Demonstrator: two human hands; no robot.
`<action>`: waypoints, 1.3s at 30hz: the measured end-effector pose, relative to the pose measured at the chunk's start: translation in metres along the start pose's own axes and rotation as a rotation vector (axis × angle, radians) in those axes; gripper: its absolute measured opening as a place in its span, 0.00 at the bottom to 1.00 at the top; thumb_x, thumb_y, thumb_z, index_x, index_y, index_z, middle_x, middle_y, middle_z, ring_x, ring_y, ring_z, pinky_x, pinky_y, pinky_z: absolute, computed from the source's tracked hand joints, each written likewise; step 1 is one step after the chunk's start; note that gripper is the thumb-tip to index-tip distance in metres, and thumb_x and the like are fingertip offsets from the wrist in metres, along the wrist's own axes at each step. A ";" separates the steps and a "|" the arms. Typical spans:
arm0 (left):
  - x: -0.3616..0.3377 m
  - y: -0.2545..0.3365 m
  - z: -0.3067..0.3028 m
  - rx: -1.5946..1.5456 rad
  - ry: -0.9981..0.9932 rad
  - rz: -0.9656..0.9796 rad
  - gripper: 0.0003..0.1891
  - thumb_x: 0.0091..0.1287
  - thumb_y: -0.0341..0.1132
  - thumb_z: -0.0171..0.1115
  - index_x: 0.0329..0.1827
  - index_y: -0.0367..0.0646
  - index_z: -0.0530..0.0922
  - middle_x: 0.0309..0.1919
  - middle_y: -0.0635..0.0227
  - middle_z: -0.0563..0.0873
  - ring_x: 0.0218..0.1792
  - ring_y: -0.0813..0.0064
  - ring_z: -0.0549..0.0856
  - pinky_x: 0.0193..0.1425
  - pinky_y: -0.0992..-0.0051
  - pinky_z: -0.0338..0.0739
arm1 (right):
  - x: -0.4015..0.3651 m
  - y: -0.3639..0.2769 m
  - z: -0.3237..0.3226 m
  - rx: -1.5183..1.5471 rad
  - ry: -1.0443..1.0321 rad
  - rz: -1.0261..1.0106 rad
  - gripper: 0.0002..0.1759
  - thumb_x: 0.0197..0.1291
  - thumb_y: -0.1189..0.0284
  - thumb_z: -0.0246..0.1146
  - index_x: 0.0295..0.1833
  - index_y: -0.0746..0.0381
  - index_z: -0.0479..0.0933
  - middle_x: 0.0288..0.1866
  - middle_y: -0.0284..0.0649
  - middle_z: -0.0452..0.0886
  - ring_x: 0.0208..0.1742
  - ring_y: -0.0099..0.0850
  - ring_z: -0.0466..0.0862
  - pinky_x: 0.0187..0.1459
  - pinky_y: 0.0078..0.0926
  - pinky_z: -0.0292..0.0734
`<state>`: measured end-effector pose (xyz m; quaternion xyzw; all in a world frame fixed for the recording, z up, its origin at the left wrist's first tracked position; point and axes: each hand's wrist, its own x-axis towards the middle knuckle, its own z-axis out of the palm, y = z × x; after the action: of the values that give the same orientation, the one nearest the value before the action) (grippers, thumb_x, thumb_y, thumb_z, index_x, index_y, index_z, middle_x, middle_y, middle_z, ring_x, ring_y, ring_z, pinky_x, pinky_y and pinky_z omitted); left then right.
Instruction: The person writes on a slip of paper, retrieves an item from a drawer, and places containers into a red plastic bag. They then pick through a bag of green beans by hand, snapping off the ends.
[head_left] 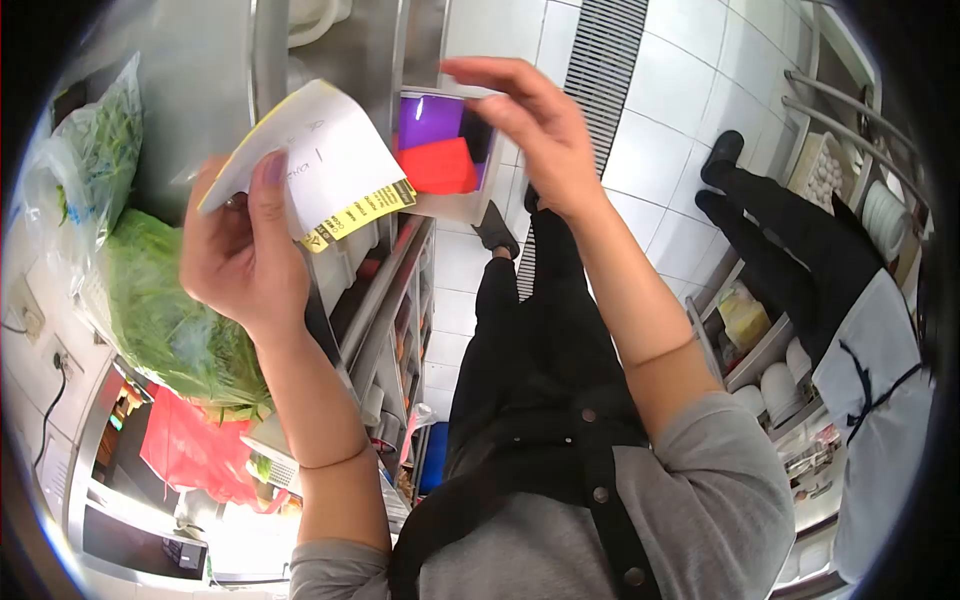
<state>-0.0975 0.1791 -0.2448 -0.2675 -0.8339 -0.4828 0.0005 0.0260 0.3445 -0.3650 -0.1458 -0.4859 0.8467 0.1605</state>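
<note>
My left hand (245, 265) holds a curled paper sheet (330, 155), thumb on its face and fingers behind. The sheet is white with handwriting in dark ink, and a yellow strip with black print runs along its edge. My right hand (548, 135) is raised to the right of the sheet, fingers stretched out and apart from the thumb, with nothing in it. Just beside its fingertips, an open-topped white box (466, 205) holds a purple item (428, 120) and a red item (440, 167).
Bagged leafy greens (175, 310) lie at the left, with a red plastic bag (200, 440) below them. A steel shelf unit (385, 290) runs beside me. A floor drain grate (605, 75) crosses the white tiles. Another person (870, 350) stands at the right, near shelves with stacked bowls (782, 392).
</note>
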 end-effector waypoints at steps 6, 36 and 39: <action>0.007 0.000 0.007 0.297 -0.398 0.379 0.08 0.62 0.16 0.67 0.42 0.35 0.85 0.32 0.63 0.87 0.30 0.76 0.84 0.35 0.80 0.77 | 0.011 0.001 0.036 0.027 -0.176 0.027 0.17 0.59 0.71 0.75 0.52 0.64 0.84 0.43 0.35 0.88 0.45 0.19 0.84 0.49 0.21 0.79; -0.002 0.006 0.013 0.441 0.070 0.005 0.10 0.72 0.26 0.66 0.52 0.29 0.84 0.32 0.52 0.90 0.16 0.90 0.67 0.19 0.90 0.54 | 0.061 0.394 -0.049 -1.467 -0.346 0.707 0.20 0.59 0.67 0.63 0.56 0.59 0.84 0.69 0.50 0.75 0.72 0.43 0.74 0.73 0.58 0.64; 0.000 0.003 0.012 0.364 0.037 0.037 0.10 0.71 0.26 0.66 0.52 0.30 0.84 0.32 0.53 0.90 0.16 0.91 0.68 0.19 0.90 0.54 | 0.044 0.381 -0.039 -1.514 -0.429 0.688 0.22 0.56 0.66 0.64 0.57 0.59 0.84 0.69 0.50 0.71 0.73 0.44 0.71 0.76 0.64 0.55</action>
<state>-0.0932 0.1895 -0.2487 -0.2695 -0.9022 -0.3288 0.0733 -0.0478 0.2112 -0.7194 -0.1895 -0.8686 0.3055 -0.3410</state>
